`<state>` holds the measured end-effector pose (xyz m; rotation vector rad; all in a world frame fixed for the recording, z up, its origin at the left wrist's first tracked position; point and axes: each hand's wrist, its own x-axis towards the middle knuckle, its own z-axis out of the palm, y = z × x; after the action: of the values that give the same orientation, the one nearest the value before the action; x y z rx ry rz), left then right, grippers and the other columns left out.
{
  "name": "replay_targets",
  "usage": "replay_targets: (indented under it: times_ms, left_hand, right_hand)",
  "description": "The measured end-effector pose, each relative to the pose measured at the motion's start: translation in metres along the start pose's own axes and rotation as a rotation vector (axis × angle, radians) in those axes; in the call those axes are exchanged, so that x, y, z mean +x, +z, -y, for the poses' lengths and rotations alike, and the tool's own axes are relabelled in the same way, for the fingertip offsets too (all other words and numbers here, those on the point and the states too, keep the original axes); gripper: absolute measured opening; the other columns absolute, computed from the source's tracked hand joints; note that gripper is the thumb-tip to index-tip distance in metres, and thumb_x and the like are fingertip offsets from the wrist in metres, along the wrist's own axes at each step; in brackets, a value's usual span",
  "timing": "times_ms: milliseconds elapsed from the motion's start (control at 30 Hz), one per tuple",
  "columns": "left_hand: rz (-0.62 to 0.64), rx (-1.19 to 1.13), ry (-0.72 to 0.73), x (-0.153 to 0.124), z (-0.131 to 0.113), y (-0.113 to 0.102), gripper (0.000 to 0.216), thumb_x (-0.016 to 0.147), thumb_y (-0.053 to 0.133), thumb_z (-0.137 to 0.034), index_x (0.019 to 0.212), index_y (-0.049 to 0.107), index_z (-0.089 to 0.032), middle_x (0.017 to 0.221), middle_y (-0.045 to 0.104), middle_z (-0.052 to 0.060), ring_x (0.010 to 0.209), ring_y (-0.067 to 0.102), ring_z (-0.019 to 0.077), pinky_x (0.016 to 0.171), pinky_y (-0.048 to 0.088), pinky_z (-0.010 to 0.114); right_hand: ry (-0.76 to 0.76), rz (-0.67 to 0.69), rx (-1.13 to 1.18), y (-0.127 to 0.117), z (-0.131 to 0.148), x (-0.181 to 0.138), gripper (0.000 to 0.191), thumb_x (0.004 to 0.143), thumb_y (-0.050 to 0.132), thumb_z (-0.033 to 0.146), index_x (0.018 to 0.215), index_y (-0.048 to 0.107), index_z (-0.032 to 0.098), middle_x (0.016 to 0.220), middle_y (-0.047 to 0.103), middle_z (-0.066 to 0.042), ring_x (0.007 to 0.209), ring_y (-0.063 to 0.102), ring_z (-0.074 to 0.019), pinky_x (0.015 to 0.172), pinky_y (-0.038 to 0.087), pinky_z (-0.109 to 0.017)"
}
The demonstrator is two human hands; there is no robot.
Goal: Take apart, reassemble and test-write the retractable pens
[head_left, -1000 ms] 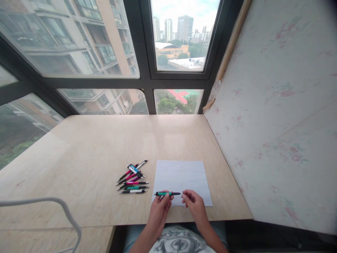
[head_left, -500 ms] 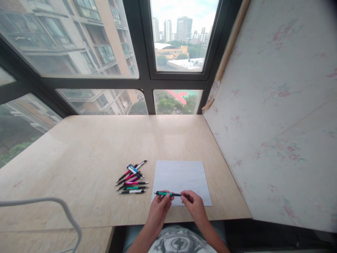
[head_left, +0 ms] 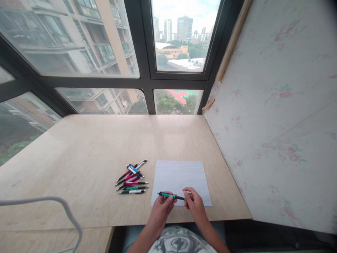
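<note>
at the lower middle of the frame, we grip a green and black pen (head_left: 165, 194) in the closed fingers of our left hand (head_left: 160, 208), above a sheet of paper (head_left: 180, 179) with rows of writing along its top. our right hand (head_left: 194, 203) is at the pen's right end, fingers curled; we cannot tell what they pinch. left of centre, more pens (head_left: 135, 183) lie on the worktop (head_left: 92, 151).

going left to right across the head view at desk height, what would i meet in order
White cable → pile of click pens → left hand → right hand → floral-papered wall.
</note>
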<state>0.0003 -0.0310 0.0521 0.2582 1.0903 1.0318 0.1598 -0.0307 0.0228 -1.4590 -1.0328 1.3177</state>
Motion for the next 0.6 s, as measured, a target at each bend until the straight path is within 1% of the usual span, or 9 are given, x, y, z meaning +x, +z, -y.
replay_targets:
  times_ms: [67,133,200,267,333,400,467,533,600]
  left_hand:
    - [-0.008,-0.013,-0.002,0.0001,-0.0006,0.001,0.035,0.06,0.088,-0.026,0.086,0.067,-0.016,0.087,0.073,0.005,0.077,0.068,0.0146,0.072,0.052,0.022]
    - [-0.022,-0.033,0.0,0.0008,-0.0008,0.001,0.035,0.06,0.088,-0.027,0.087,0.067,-0.016,0.088,0.073,0.006,0.078,0.068,0.0144,0.072,0.052,0.022]
    - [-0.035,-0.048,0.0,0.0018,-0.0006,0.0002,0.036,0.061,0.088,-0.026,0.087,0.067,-0.016,0.09,0.073,0.006,0.079,0.068,0.0144,0.073,0.053,0.022]
    - [-0.04,-0.049,-0.003,0.0028,0.0002,-0.0008,0.036,0.06,0.088,-0.026,0.087,0.067,-0.016,0.092,0.073,0.007,0.079,0.068,0.0147,0.072,0.053,0.021]
    - [-0.034,-0.045,-0.004,0.0036,0.0011,-0.0014,0.035,0.061,0.088,-0.025,0.087,0.067,-0.015,0.092,0.073,0.008,0.079,0.069,0.015,0.072,0.054,0.021]
    - [-0.028,-0.046,-0.003,0.0043,0.0022,-0.0016,0.035,0.061,0.088,-0.024,0.087,0.067,-0.015,0.093,0.073,0.009,0.079,0.069,0.0155,0.071,0.055,0.021]
    - [-0.034,-0.056,0.001,0.0053,0.0031,-0.0014,0.035,0.061,0.088,-0.023,0.088,0.067,-0.015,0.093,0.073,0.009,0.079,0.07,0.0156,0.071,0.055,0.021]
    - [-0.047,-0.072,0.007,0.0066,0.0037,-0.0011,0.034,0.062,0.088,-0.023,0.088,0.067,-0.015,0.092,0.073,0.008,0.079,0.07,0.0152,0.071,0.055,0.02]
    - [-0.057,-0.082,0.01,0.008,0.0041,-0.0008,0.033,0.062,0.088,-0.023,0.086,0.067,-0.015,0.09,0.073,0.007,0.078,0.069,0.0143,0.071,0.056,0.02]
  right_hand:
    - [0.012,0.032,0.053,0.0002,0.0019,-0.0018,0.046,0.086,0.053,0.061,0.093,0.06,0.017,0.052,0.056,0.002,0.046,0.048,-0.0129,0.044,0.036,-0.023]
    - [0.001,0.074,0.098,0.0004,0.0023,-0.0032,0.043,0.084,0.057,0.061,0.091,0.057,0.018,0.059,0.063,-0.001,0.051,0.054,-0.014,0.046,0.039,-0.023]
    - [-0.007,0.104,0.089,0.0008,0.0013,-0.0036,0.042,0.082,0.06,0.061,0.087,0.055,0.019,0.065,0.066,-0.004,0.056,0.058,-0.0152,0.048,0.041,-0.023]
    - [0.005,0.11,0.032,0.001,-0.0004,-0.0029,0.044,0.084,0.055,0.063,0.078,0.054,0.019,0.062,0.065,-0.003,0.052,0.057,-0.0148,0.047,0.04,-0.023]
    - [0.011,0.1,-0.04,0.0008,-0.0011,-0.0018,0.048,0.089,0.046,0.064,0.07,0.052,0.02,0.054,0.059,-0.001,0.047,0.052,-0.0135,0.046,0.039,-0.024]
    - [-0.01,0.092,-0.103,-0.0001,0.0003,-0.0006,0.052,0.091,0.041,0.063,0.063,0.05,0.02,0.05,0.054,0.001,0.046,0.05,-0.0128,0.048,0.038,-0.024]
    - [-0.042,0.107,-0.128,-0.0015,0.0033,0.0006,0.05,0.092,0.041,0.06,0.064,0.051,0.02,0.054,0.055,0.001,0.05,0.051,-0.0132,0.052,0.039,-0.024]
    - [-0.059,0.157,-0.123,-0.0027,0.0063,0.0017,0.044,0.09,0.047,0.058,0.07,0.054,0.02,0.059,0.058,0.0,0.054,0.052,-0.0135,0.053,0.039,-0.024]
    - [-0.054,0.203,-0.123,-0.0033,0.008,0.0029,0.041,0.088,0.052,0.057,0.07,0.053,0.02,0.057,0.057,0.001,0.053,0.051,-0.0134,0.053,0.038,-0.024]
